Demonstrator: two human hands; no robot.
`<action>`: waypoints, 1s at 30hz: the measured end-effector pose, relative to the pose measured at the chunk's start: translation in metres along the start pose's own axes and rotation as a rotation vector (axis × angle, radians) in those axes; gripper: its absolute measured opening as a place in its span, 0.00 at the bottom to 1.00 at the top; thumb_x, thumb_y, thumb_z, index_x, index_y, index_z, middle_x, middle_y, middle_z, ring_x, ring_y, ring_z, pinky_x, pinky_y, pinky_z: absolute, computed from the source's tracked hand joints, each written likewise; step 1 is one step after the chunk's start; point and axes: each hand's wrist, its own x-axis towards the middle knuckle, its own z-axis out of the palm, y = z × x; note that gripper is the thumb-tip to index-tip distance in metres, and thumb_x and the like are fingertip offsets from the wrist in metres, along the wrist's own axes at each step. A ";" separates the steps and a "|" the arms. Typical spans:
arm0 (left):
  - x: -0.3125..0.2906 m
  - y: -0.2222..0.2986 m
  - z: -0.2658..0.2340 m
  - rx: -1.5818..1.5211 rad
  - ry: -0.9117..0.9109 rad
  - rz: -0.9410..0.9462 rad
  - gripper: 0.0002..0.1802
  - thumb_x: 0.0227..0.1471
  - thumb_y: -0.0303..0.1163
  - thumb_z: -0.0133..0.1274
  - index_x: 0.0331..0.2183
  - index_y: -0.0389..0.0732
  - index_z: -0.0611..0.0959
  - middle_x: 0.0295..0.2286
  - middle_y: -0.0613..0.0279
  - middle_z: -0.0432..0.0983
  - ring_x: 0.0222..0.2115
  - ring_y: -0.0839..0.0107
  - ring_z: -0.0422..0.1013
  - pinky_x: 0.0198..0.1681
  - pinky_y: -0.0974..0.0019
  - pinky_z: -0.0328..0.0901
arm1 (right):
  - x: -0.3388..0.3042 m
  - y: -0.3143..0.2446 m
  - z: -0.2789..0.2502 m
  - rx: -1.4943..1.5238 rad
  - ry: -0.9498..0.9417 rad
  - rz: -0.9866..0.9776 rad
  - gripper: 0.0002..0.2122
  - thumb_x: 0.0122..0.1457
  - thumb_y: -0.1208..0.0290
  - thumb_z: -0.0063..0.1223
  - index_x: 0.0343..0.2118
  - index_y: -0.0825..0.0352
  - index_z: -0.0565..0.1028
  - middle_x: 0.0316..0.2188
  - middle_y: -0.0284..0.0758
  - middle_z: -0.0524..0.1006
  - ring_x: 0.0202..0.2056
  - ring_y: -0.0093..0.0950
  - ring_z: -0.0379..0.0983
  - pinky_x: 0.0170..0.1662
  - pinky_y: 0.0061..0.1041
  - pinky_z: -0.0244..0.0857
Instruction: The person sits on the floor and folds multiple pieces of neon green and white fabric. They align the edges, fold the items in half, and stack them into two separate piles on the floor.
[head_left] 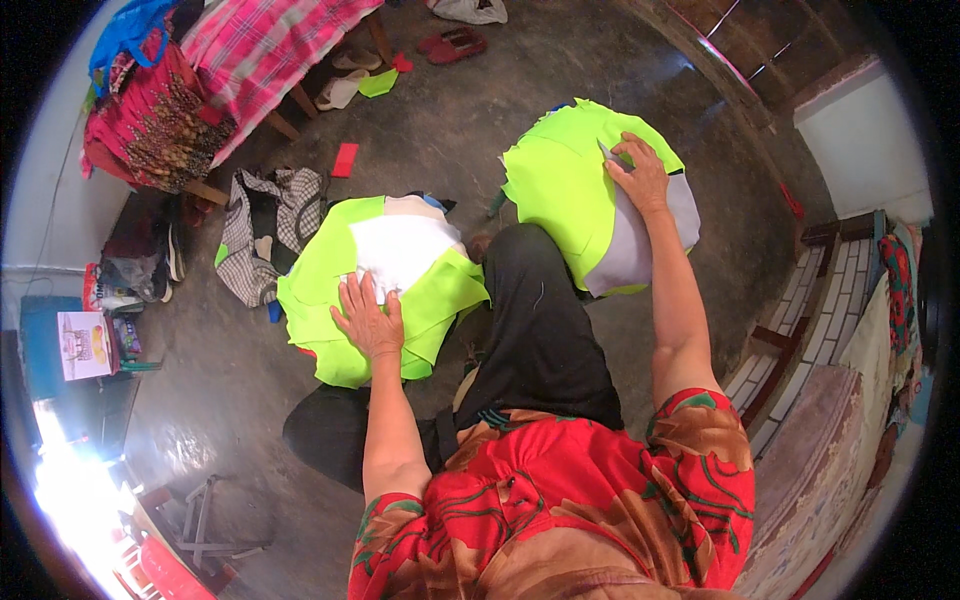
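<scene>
My left hand (370, 318) lies with fingers spread on a round heap of cloth pieces. Bright yellow-green cloth (325, 250) covers most of that heap, and a white cloth piece (400, 245) lies on its top, just beyond my fingertips. To the right stands a second round heap, draped with yellow-green cloth (560, 170) and grey cloth (625, 250) along its near right side. Over this one my right hand (642, 178) is closed in a pinch on a small grey pointed piece (610, 153); its kind is unclear. Whatever supports the heaps is hidden.
A checked garment (295, 205) lies on the floor left of the left heap. Beyond it are a red scrap (345, 160) and shoes (340, 90). A pink plaid cloth (270, 50) covers furniture at the far left. A wooden bench (790, 340) stands at right.
</scene>
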 end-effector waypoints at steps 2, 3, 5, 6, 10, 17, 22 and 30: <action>0.000 0.001 0.000 -0.004 0.006 0.002 0.30 0.51 0.51 0.42 0.54 0.49 0.67 0.57 0.59 0.56 0.59 0.59 0.51 0.59 0.42 0.39 | -0.002 0.004 0.002 0.011 0.012 -0.002 0.10 0.43 0.63 0.59 0.29 0.59 0.74 0.46 0.35 0.73 0.46 0.36 0.69 0.47 0.34 0.63; 0.001 0.000 0.000 -0.005 0.011 0.000 0.30 0.51 0.51 0.42 0.53 0.48 0.67 0.57 0.59 0.56 0.59 0.59 0.51 0.59 0.42 0.39 | 0.000 0.003 0.002 0.019 0.018 -0.005 0.10 0.43 0.64 0.58 0.28 0.60 0.74 0.45 0.35 0.74 0.45 0.36 0.70 0.47 0.34 0.63; 0.000 -0.001 0.000 0.004 0.018 0.006 0.29 0.51 0.50 0.43 0.53 0.48 0.67 0.57 0.60 0.56 0.58 0.59 0.51 0.59 0.42 0.39 | -0.002 0.000 0.001 0.035 0.034 -0.001 0.08 0.44 0.66 0.57 0.28 0.61 0.74 0.44 0.36 0.74 0.45 0.37 0.70 0.46 0.35 0.63; 0.000 -0.001 0.000 0.007 0.024 0.003 0.29 0.51 0.50 0.43 0.53 0.48 0.67 0.57 0.60 0.56 0.58 0.59 0.51 0.59 0.42 0.39 | -0.001 -0.002 0.001 0.045 0.042 -0.004 0.08 0.44 0.67 0.56 0.27 0.62 0.74 0.44 0.36 0.75 0.44 0.38 0.70 0.46 0.35 0.63; -0.003 -0.003 -0.006 -0.016 0.039 -0.009 0.29 0.51 0.50 0.44 0.53 0.50 0.67 0.56 0.62 0.57 0.58 0.60 0.51 0.58 0.42 0.40 | 0.005 -0.009 0.001 0.154 0.049 -0.004 0.07 0.46 0.70 0.56 0.28 0.64 0.74 0.42 0.39 0.76 0.44 0.38 0.70 0.47 0.35 0.63; 0.002 0.002 -0.018 -0.105 0.003 -0.056 0.29 0.50 0.50 0.45 0.52 0.51 0.68 0.55 0.62 0.58 0.58 0.61 0.51 0.59 0.43 0.39 | -0.005 0.013 -0.001 0.311 0.141 0.081 0.07 0.55 0.74 0.52 0.36 0.68 0.76 0.37 0.40 0.77 0.40 0.34 0.73 0.45 0.29 0.64; -0.002 -0.002 -0.011 -0.138 0.038 -0.074 0.29 0.49 0.52 0.44 0.52 0.51 0.68 0.55 0.61 0.57 0.58 0.62 0.50 0.59 0.43 0.39 | 0.005 -0.041 -0.044 0.314 0.257 0.000 0.05 0.57 0.74 0.49 0.34 0.68 0.73 0.29 0.34 0.74 0.31 0.26 0.71 0.36 0.23 0.65; -0.004 -0.005 -0.006 -0.149 0.024 -0.083 0.30 0.49 0.53 0.43 0.52 0.50 0.69 0.56 0.61 0.57 0.59 0.61 0.48 0.60 0.42 0.37 | -0.001 -0.192 -0.081 0.687 0.302 -0.165 0.05 0.55 0.77 0.53 0.34 0.68 0.74 0.28 0.28 0.73 0.26 0.16 0.66 0.30 0.15 0.62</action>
